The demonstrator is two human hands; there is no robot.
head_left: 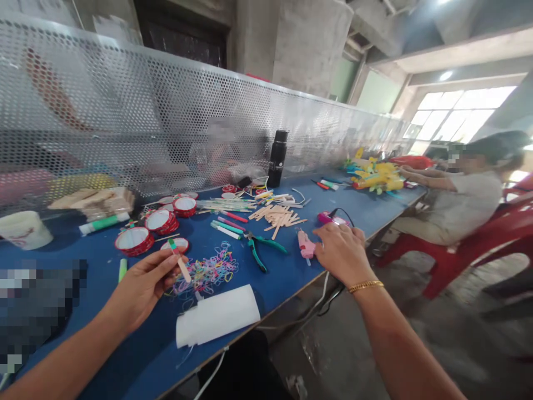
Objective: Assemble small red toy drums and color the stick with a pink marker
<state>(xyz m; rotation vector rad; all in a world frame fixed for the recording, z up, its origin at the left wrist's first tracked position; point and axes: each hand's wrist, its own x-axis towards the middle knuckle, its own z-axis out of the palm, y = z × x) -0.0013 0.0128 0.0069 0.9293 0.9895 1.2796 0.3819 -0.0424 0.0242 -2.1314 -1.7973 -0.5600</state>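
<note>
**Stick in hand, glue gun beside the other**

We are pinching a stick between the thumb and fingertips of our left hand, low and left of centre. The stick is slanting up and away from us, its top end green and the rest bare wood. Our right hand, right of centre, is lying palm down near the table edge, its fingers loosely spread and closing on nothing we can see. Its thumb is sitting just beside the pink glue gun; we cannot tell whether they are touching.

We are judging the work as early: the stick is showing no glue and is joined to nothing. Just beyond the left hand, rubber bands are lying in a heap, with pliers to their right and a white roll below. Further up, loose sticks are piled mid-frame, red-rimmed lids are sitting at left, and a bottle is standing by the mesh screen. At far right another person is working at the same table.
</note>
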